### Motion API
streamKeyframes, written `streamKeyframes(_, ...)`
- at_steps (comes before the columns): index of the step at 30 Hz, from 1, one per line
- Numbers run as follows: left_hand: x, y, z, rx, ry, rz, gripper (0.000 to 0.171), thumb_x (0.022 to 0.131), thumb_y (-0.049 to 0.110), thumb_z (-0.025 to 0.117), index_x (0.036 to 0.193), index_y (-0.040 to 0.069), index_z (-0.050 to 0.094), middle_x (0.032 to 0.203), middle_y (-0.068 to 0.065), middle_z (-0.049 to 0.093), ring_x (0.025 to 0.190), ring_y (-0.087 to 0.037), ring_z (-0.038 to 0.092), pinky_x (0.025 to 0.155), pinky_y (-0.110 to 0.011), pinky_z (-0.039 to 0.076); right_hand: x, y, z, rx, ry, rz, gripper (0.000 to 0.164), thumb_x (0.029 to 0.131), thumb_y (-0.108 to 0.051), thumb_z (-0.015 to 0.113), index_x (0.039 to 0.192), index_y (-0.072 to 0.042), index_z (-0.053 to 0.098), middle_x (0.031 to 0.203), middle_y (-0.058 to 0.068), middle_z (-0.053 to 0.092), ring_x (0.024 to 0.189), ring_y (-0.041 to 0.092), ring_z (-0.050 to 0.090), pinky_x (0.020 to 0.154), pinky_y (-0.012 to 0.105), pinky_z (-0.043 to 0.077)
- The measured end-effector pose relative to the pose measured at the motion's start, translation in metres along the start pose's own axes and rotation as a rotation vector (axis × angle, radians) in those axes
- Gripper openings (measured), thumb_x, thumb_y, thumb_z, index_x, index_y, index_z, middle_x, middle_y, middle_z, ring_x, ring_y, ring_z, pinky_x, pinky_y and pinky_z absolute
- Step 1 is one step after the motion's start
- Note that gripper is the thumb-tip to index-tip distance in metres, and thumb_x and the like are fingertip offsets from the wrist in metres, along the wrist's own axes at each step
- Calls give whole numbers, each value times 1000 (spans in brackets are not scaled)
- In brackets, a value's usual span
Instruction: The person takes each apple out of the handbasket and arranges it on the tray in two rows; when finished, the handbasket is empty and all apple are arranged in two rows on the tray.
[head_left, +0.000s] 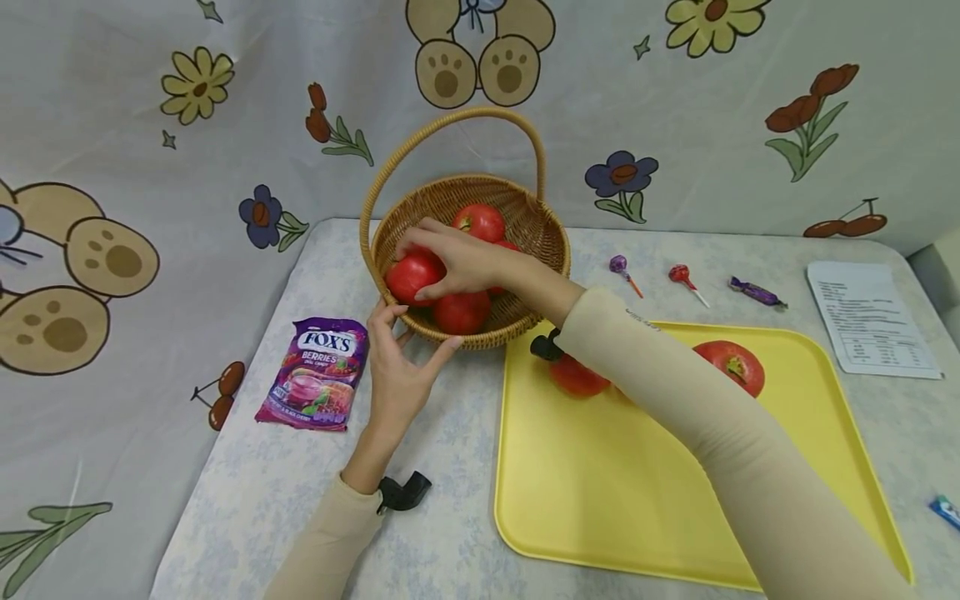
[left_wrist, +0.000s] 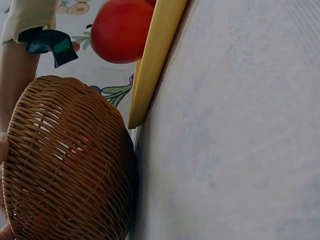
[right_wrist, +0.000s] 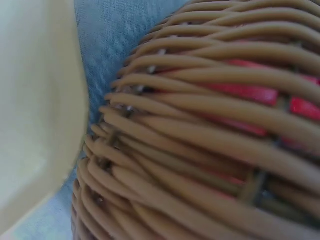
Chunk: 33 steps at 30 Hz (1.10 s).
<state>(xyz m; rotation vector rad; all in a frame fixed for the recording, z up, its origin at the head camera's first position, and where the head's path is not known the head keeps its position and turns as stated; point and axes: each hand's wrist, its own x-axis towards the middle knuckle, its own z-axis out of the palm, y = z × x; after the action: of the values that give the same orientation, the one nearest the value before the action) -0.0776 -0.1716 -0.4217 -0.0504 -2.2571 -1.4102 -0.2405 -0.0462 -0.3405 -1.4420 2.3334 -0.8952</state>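
A round wicker basket (head_left: 557, 242) with a tall arched handle stands at the back of the table, holding several red apples. My right hand (head_left: 468, 260) reaches in over the rim and grips a red apple (head_left: 412, 279) at the basket's left side. Beside it lie another apple (head_left: 461, 313) and one farther back (head_left: 480, 222). My left hand (head_left: 401, 379) holds the basket's front left rim, its thumb along the front wall. In the left wrist view the woven basket side (left_wrist: 70, 160) fills the lower left. Red shows through the weave (right_wrist: 200, 120) in the right wrist view.
A yellow tray (head_left: 600, 500) lies right of the basket, with red apples (head_left: 731, 367) on it, one partly under my right sleeve. A purple candy bag (head_left: 318, 375) is at left. Lollipops (head_left: 679, 275), a wrapped candy (head_left: 757, 293) and a printed sheet (head_left: 870, 317) lie behind the tray.
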Motion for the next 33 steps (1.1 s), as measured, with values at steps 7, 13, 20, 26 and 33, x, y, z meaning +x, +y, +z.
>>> streamKeyframes(7,1,1,0,8,-9,2,74,78,30,84,128,5,36,156,-6,26,138,-20,38,100,-46,50,-6,3,0,38,58,-47,48,79,-27,82,118,-18,56,125,0,46,117,14,48,101,35,47)
streamKeyframes(13,0,2,-1,14,-2,-6,75,77,32,84,128,6,36,155,-12,27,139,-22,37,100,-45,50,-15,0,-7,43,94,-76,49,78,-24,83,118,-15,56,125,2,46,118,16,48,101,37,47)
streamKeyframes(20,0,2,-1,0,-3,3,75,78,30,84,130,4,36,154,-20,26,139,-32,37,100,-49,50,-34,1,-24,63,181,-100,48,77,-19,83,115,-12,55,122,1,48,116,12,47,98,33,49)
streamKeyframes(26,1,6,0,-14,-10,-13,76,78,23,84,131,1,35,154,-22,24,140,-34,36,101,-51,48,-65,2,-41,88,259,-142,49,75,-17,84,114,-10,55,126,3,47,118,13,45,91,34,52)
streamKeyframes(33,0,7,-1,-21,-7,-13,76,78,23,85,131,-1,35,154,-23,24,141,-37,34,101,-51,48,-103,6,-52,118,309,-132,49,74,-13,86,112,-10,55,132,5,45,124,15,42,84,33,51)
